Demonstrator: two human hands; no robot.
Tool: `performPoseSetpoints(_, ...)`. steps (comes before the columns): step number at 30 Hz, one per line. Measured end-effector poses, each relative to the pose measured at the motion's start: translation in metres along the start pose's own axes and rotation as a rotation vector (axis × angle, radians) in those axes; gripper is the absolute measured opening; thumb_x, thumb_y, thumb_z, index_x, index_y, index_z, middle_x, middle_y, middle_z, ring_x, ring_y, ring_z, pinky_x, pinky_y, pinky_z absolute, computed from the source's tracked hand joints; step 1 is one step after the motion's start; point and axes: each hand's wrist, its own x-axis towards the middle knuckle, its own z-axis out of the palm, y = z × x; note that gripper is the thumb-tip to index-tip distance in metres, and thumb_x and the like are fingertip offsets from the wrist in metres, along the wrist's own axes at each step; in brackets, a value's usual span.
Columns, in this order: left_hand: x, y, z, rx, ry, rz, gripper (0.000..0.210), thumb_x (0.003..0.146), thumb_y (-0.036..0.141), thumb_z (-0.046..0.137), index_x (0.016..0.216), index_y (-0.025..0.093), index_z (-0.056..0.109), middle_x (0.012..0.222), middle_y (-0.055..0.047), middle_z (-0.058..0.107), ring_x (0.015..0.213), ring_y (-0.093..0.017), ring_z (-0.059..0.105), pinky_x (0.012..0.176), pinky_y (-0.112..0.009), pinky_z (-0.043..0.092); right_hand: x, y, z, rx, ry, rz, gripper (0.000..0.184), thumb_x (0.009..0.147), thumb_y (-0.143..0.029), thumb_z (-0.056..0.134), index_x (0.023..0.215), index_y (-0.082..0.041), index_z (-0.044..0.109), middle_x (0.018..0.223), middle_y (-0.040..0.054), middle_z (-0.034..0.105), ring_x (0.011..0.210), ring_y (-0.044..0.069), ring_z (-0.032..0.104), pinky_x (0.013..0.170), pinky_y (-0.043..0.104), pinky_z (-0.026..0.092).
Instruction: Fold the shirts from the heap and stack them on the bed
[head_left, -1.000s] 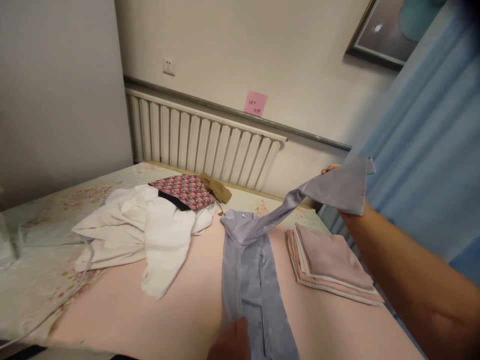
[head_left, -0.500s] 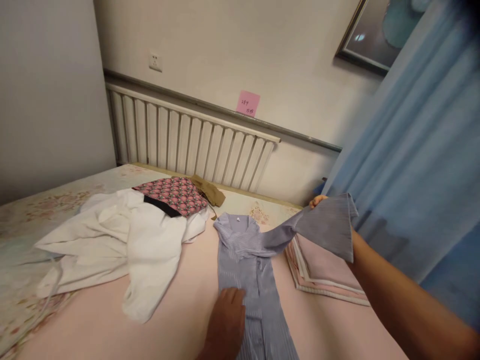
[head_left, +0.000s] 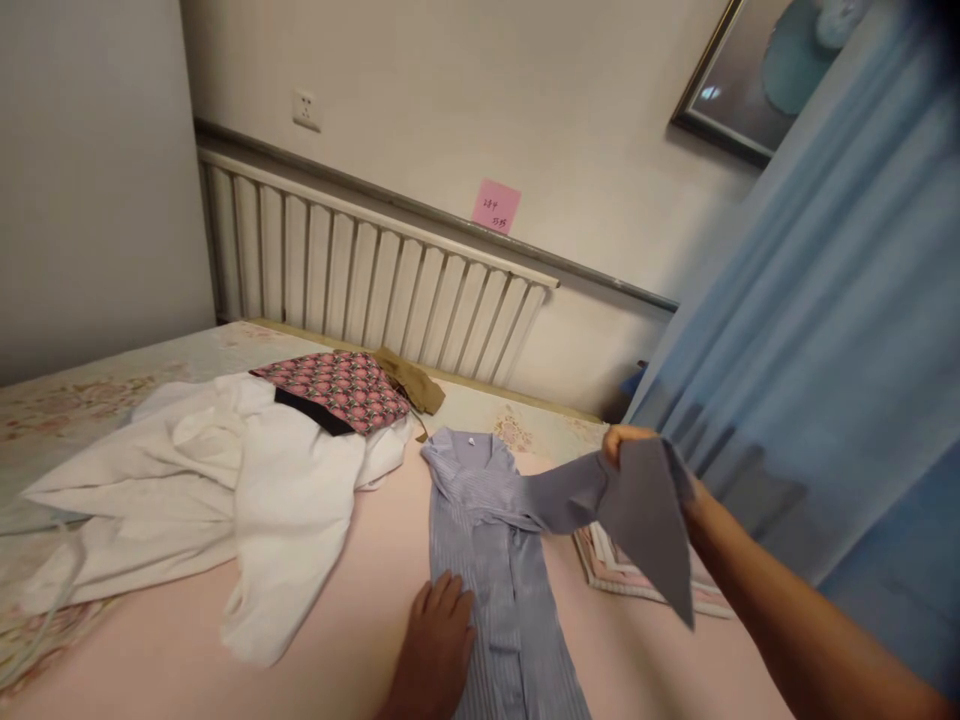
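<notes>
A blue-grey striped blouse point(head_left: 491, 580) lies lengthwise on the pink sheet, its collar toward the wall. My left hand point(head_left: 439, 640) rests flat on the blouse's left edge, palm down with fingers stretched out. Off to the right, my right hand point(head_left: 628, 440) is closed on one sleeve of the blouse and holds it raised. The flared cuff point(head_left: 652, 525) hangs over my right wrist and hides part of it. Beneath the raised sleeve sits a folded stack of pink and white cloth point(head_left: 600, 570), partly covered from view.
White clothing point(head_left: 292, 540) is heaped at the left, with a pink-patterned cloth point(head_left: 345, 390) and a brown cloth point(head_left: 412, 380) behind it. A radiator point(head_left: 360, 265) runs along the wall past the bed's far edge. A blue curtain point(head_left: 810, 330) hangs at the right.
My right hand has moved down and slightly left with the sleeve, and the cuff now droops lower. My left hand has shifted slightly left on the blouse.
</notes>
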Motion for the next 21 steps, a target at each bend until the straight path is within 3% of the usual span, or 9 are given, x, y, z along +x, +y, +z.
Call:
performPoseSetpoints(3,0.002,0.003,-0.006,-0.043,-0.019,-0.046,0.036,0.084,0.012,0.048,0.116,0.023,0.059,0.129,-0.005,0.059,0.125,-0.023,0.047,0.108,-0.046,0.032,-0.013,-0.003,0.054,-0.117,-0.169,-0.037,0.018,0.069,-0.031,0.053,0.055,-0.02,0.051,0.055,-0.0009,0.05,0.056,0.014,0.048,0.054,0.024,0.037)
performPoseSetpoints(5,0.004,0.005,-0.011,-0.084,-0.05,-0.1,0.037,0.084,0.011,0.047,0.117,0.023,0.059,0.13,-0.004,0.058,0.127,-0.022,0.045,0.11,-0.045,0.029,-0.023,0.004,0.098,-0.21,-0.368,-0.027,0.013,0.067,-0.018,0.047,0.057,-0.02,0.056,0.056,-0.001,0.054,0.058,0.014,0.05,0.057,0.023,0.038)
performPoseSetpoints(8,0.007,0.007,-0.016,-0.159,-0.145,-0.141,0.035,0.085,0.014,0.049,0.116,0.023,0.06,0.131,-0.005,0.057,0.129,-0.022,0.043,0.11,-0.045,0.028,-0.025,0.022,0.156,-0.328,-0.677,-0.022,0.027,0.063,-0.008,0.047,0.073,-0.022,0.067,0.072,-0.0026,0.066,0.069,0.013,0.058,0.065,0.02,0.042)
performPoseSetpoints(9,0.007,0.007,-0.016,-0.177,-0.166,-0.145,0.034,0.084,0.015,0.05,0.116,0.023,0.061,0.132,-0.005,0.057,0.129,-0.023,0.043,0.11,-0.045,0.028,-0.019,0.027,0.171,-0.355,-0.701,-0.008,0.029,0.063,-0.007,0.049,0.077,-0.022,0.069,0.075,-0.0035,0.068,0.071,0.013,0.06,0.066,0.019,0.042)
performPoseSetpoints(13,0.008,0.004,-0.008,-0.189,-0.157,-0.138,0.035,0.082,0.016,0.054,0.115,0.024,0.061,0.132,-0.005,0.056,0.13,-0.024,0.041,0.11,-0.047,0.027,0.043,0.045,0.206,-0.493,-0.427,0.115,0.022,0.073,-0.009,0.05,0.078,-0.018,0.069,0.073,-0.0023,0.068,0.068,0.012,0.06,0.061,0.018,0.04)
performPoseSetpoints(17,0.009,-0.007,0.024,-0.133,-0.126,-0.095,0.03,0.08,0.028,0.062,0.11,0.024,0.064,0.127,-0.007,0.06,0.124,-0.027,0.049,0.104,-0.046,0.036,0.116,0.053,0.238,-0.606,-0.187,0.178,0.019,0.08,-0.019,0.05,0.084,-0.015,0.068,0.084,0.0057,0.07,0.078,0.016,0.062,0.065,0.022,0.039)
performPoseSetpoints(21,0.007,-0.013,0.059,0.014,0.092,-0.011,0.019,0.077,0.035,0.068,0.092,0.024,0.068,0.111,-0.005,0.069,0.109,-0.026,0.06,0.091,-0.04,0.046,0.155,0.058,0.282,-0.687,-0.053,0.207,0.036,0.083,-0.043,0.055,0.101,-0.013,0.065,0.104,0.0154,0.067,0.099,0.025,0.06,0.078,0.029,0.041)
